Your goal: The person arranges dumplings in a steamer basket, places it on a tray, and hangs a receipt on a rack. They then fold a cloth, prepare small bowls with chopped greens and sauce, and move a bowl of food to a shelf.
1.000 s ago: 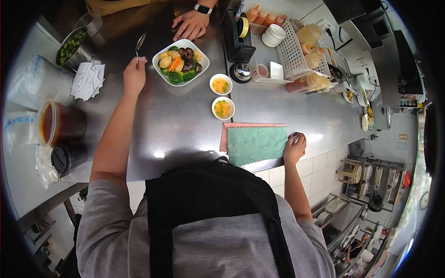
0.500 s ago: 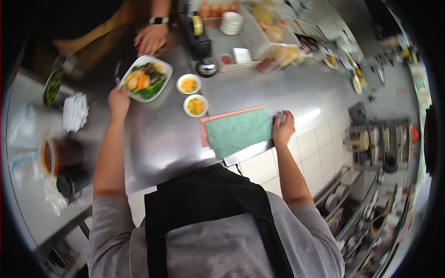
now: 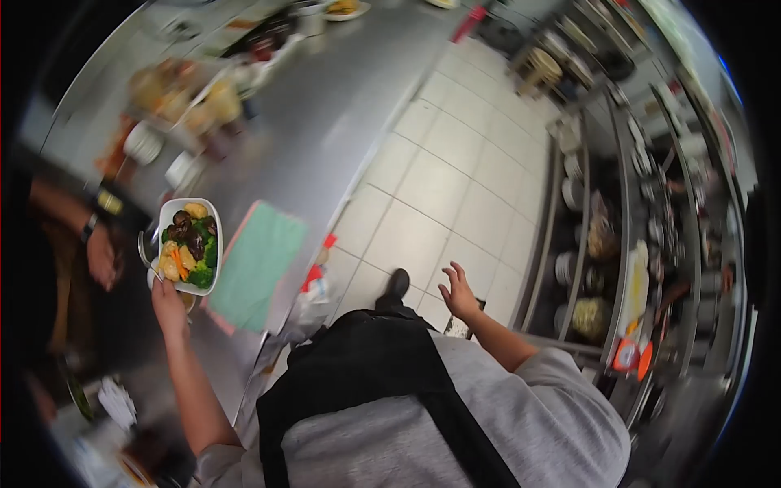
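Observation:
In my left hand (image 3: pixel 169 307) is the near end of a white rectangular dish (image 3: pixel 215 275). Broccoli, dark mushrooms, carrot strips and pale round pieces fill the dish. A thin curved metal piece (image 3: pixel 144 246) shows at the dish's left side, too blurred to name. The dish is over the steel counter (image 3: pixel 338 89), beside a green cloth (image 3: pixel 262 260) lying on a pink one. Part of a small cup (image 3: pixel 189 301) shows below the dish. My right hand (image 3: pixel 460 294) is in the air above the tiled floor, fingers apart, holding nothing.
Another person's hand (image 3: pixel 102 259) is at the left, near the dish. Blurred bottles and a basket (image 3: pixel 183 102) stand along the counter's far side. Steel shelves (image 3: pixel 598 203) with containers line the right. A plastic bag (image 3: pixel 316 302) hangs by the counter edge.
My view has swung right, towards the floor and shelves. My left hand has brought the dish across, next to the cloths. My right hand has left the counter edge and its fingers have spread.

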Demonstrator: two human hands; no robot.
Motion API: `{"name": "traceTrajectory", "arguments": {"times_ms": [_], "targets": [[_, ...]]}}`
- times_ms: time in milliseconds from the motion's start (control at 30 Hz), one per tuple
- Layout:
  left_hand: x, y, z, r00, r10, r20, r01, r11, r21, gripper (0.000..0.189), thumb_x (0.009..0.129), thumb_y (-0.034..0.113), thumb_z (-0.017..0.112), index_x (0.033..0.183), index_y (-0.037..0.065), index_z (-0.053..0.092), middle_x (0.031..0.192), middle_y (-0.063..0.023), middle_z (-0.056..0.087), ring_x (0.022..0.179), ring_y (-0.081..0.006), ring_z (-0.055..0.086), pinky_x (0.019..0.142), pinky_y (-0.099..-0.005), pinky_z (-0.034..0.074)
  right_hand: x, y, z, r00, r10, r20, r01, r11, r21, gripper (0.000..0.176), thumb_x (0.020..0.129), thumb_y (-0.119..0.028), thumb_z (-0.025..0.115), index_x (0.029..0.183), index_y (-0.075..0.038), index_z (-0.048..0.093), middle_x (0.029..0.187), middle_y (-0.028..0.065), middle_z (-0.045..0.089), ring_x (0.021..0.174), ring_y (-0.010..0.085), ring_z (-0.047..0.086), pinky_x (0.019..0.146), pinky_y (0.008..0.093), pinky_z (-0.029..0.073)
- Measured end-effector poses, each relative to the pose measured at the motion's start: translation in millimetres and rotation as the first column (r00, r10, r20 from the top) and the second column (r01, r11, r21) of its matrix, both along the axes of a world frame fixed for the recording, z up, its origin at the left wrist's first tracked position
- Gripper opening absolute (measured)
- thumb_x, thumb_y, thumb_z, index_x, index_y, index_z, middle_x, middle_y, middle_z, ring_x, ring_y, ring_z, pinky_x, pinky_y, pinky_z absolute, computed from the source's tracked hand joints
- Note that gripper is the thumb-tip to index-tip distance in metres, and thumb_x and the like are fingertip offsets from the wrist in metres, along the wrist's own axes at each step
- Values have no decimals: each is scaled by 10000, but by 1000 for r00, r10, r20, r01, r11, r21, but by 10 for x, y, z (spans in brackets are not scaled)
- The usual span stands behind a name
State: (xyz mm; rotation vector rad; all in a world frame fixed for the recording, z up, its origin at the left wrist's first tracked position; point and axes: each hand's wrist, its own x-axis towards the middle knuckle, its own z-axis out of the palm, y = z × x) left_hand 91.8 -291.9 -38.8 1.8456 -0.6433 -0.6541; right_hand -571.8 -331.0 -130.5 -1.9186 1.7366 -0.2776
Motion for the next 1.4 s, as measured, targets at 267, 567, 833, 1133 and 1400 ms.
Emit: {"name": "traceTrajectory", "arguments": {"times_ms": [267, 567, 833, 1133, 1400], "targets": [[-1561, -2561, -422, 978, -151, -144, 165, 982, 94, 235, 1040, 235, 404, 1141, 82, 551, 769, -63, 679, 409, -57, 334, 383, -250, 244, -2439, -17, -176, 865, -344, -364, 448, 857, 254, 523, 919, -213, 670, 1374, -48, 471, 1532, 270, 307, 1192, 480, 569, 1009, 501, 497], [-2662, -4517, -448, 985, -58, -165, 50, 998, -49, 312, 1004, 136, 481, 1143, -97, 634, 1087, -168, 692, 920, -258, 708, 759, -371, 595, -3162, -1129, -230, 899, -432, -77, 433, 901, 2, 469, 934, -164, 647, 1361, -51, 492, 1527, 285, 299, 1297, 484, 474, 1070, 480, 440], [-2989, -5310, -366, 966, 126, 226, -126, 992, -14, 313, 1060, 278, 438, 1141, -16, 512, 835, -187, 739, 776, -300, 715, 732, -413, 509, -3775, -1869, -510, 913, -378, -154, 400, 902, 163, 481, 941, -147, 655, 1368, -25, 470, 1526, 301, 280, 1351, 484, 415, 1092, 481, 407], [-3693, -4690, -260, 650, -134, 748, -147, 944, 296, 233, 1036, 245, 452, 1149, 63, 541, 1035, -222, 653, 929, -434, 635, 794, -525, 493, -5515, -2919, -1380, 937, -223, -270, 217, 975, -50, 507, 878, -147, 707, 1329, -28, 509, 1402, 307, 420, 1314, 488, 412, 1105, 523, 358], [-3657, -4858, -205, 419, -308, 854, -307, 837, 453, 482, 1031, 404, 499, 1320, 27, 575, 1306, -182, 620, 1205, -376, 580, 1018, -472, 451, -4626, -4013, -376, 867, -471, -165, 498, 834, 238, 429, 966, -235, 624, 1342, -69, 502, 1511, 274, 326, 1268, 473, 511, 1060, 479, 454]]}}
